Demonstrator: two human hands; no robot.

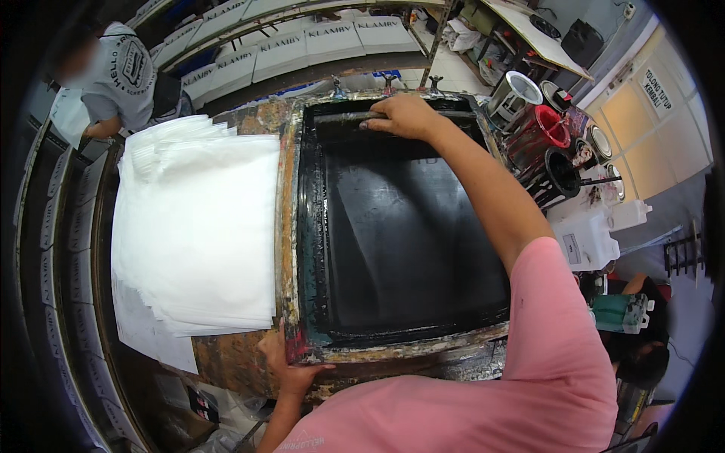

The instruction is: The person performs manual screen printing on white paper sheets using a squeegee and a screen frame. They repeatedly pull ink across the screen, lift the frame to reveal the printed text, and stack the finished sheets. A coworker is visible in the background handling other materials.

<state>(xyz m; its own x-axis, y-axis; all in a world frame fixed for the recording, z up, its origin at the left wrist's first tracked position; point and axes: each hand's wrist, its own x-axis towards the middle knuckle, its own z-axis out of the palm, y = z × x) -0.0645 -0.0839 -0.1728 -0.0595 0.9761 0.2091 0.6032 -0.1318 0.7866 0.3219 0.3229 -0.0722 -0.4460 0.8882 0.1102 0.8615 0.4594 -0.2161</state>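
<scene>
A screen printing frame (289,249) with worn, paint-stained wooden edges lies before me, its dark mesh (408,249) coated with black ink. At its far end my right hand (408,117) is closed on a squeegee (338,119), a dark bar lying across the screen; the fingers' undersides are hidden. My left hand (291,368) holds the frame's near left corner, thumb along the front edge and a finger up the side. Left of the frame is a thick, uneven stack of white sheets (204,234).
Ink-smeared cans, including a red one (547,128), and white plastic jugs (585,238) stand at the right. Clamps (389,81) line the frame's far edge. Racks of printed white sheets (276,64) stand behind and left. A person (136,79) works at the far left; another is partly visible right.
</scene>
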